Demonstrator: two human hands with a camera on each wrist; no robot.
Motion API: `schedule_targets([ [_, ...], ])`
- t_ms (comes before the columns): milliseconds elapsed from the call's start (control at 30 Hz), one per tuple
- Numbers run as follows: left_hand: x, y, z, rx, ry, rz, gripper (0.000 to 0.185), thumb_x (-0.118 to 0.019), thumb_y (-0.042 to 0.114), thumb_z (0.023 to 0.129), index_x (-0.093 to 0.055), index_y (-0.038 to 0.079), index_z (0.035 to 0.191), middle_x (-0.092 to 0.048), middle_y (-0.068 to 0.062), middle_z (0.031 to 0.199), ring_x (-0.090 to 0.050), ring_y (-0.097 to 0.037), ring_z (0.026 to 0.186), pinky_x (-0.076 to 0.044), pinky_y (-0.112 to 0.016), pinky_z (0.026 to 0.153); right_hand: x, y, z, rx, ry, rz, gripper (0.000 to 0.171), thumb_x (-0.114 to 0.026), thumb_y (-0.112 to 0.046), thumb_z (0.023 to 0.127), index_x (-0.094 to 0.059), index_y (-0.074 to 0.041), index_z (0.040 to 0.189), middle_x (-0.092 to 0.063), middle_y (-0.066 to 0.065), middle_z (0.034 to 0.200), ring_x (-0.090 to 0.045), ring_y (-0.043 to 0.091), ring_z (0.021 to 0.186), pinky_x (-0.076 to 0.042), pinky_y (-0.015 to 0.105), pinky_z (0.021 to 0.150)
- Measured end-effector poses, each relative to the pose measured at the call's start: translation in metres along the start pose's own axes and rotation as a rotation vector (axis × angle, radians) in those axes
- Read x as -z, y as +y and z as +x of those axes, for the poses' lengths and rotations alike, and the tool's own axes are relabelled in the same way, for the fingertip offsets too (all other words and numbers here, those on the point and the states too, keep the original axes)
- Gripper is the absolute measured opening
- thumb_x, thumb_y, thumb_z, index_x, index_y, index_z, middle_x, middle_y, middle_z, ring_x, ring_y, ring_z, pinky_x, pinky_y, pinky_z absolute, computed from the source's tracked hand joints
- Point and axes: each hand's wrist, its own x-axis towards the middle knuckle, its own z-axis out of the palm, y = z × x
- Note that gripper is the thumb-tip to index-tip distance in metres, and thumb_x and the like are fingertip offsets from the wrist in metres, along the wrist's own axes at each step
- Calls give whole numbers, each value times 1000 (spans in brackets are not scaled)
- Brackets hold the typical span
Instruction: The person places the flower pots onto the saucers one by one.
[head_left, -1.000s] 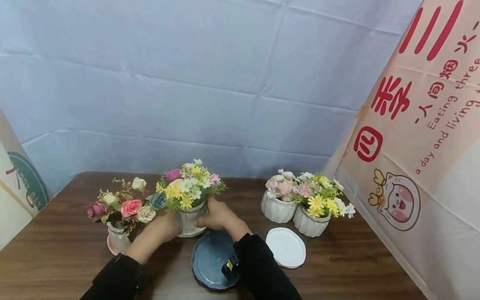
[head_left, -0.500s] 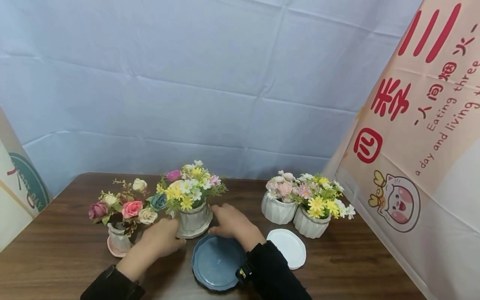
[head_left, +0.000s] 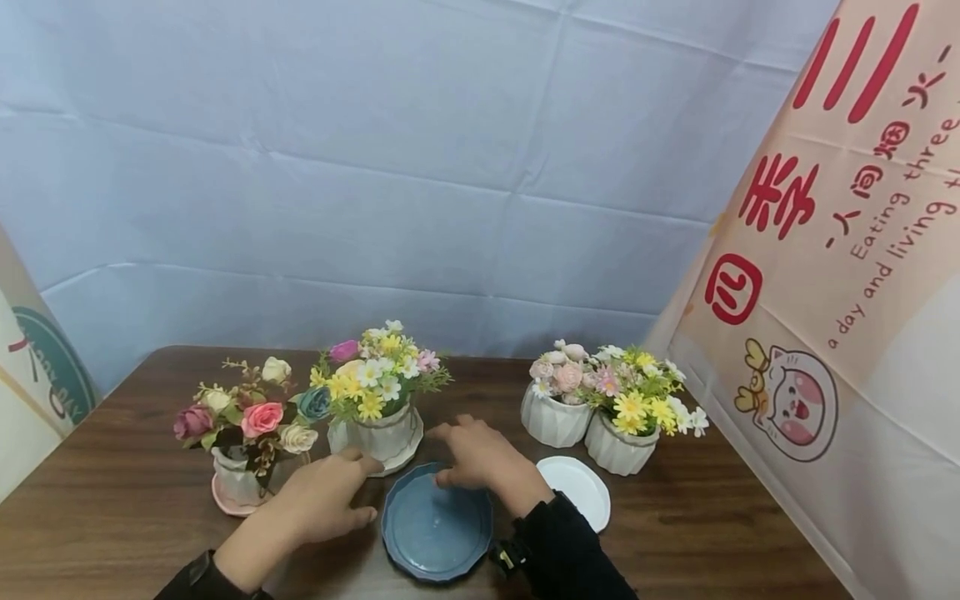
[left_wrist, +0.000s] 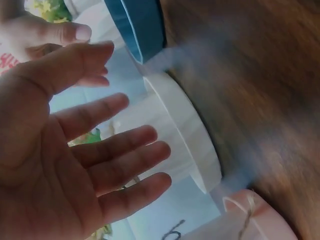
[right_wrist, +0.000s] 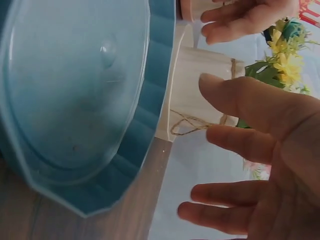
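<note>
A white pot [head_left: 386, 435] of yellow, white and pink flowers stands upright on a white saucer [head_left: 408, 454] at the table's middle. My left hand [head_left: 318, 500] hovers in front of it on the left, fingers spread and holding nothing. To its right is my right hand [head_left: 480, 457], also with loose, extended fingers, over the far right rim of a round blue saucer [head_left: 437, 533]. In the right wrist view, twine [right_wrist: 190, 122] is tied round the white pot. The left wrist view shows the left palm [left_wrist: 50, 175] facing the pot and its saucer.
At left, a white pot [head_left: 238, 479] of roses stands on a pink saucer [head_left: 225, 500]. Two white ribbed pots [head_left: 555, 421] with flowers stand together at right, behind a white saucer [head_left: 581, 487]. A pale cloth [head_left: 375, 167] hangs behind the brown table [head_left: 697, 533].
Both hands have let go of the middle flower pot and drawn back toward the near side, the right one also rightward. The pot remains on its white saucer.
</note>
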Motion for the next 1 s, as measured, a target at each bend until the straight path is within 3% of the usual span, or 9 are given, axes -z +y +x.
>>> schedule_targets([
  [200,0,4,-7,-67,-63,-22,47,-78,30,70,-65,12,112,-53,1,92,-57,-19,73,-47,-38,55,3,2,-13,-17,-66,36,59,-76,-34,77,-55,-16,129,-52,11,123,-51,28,111,-45,40,85],
  [600,-1,7,-10,-64,-105,-20,45,-79,33,68,-67,18,109,-49,6,85,-52,-13,66,-41,-33,47,-1,4,-20,26,-73,72,56,-76,-32,77,-58,-15,127,-54,9,121,-49,29,113,-44,40,87],
  [1000,-3,12,-6,-73,-78,-65,48,-78,32,70,-65,12,113,-58,-2,102,-59,-20,84,-49,-41,65,-1,18,-24,-67,-16,98,61,-76,-32,76,-54,-10,129,-50,18,121,-52,36,107,-47,46,80],
])
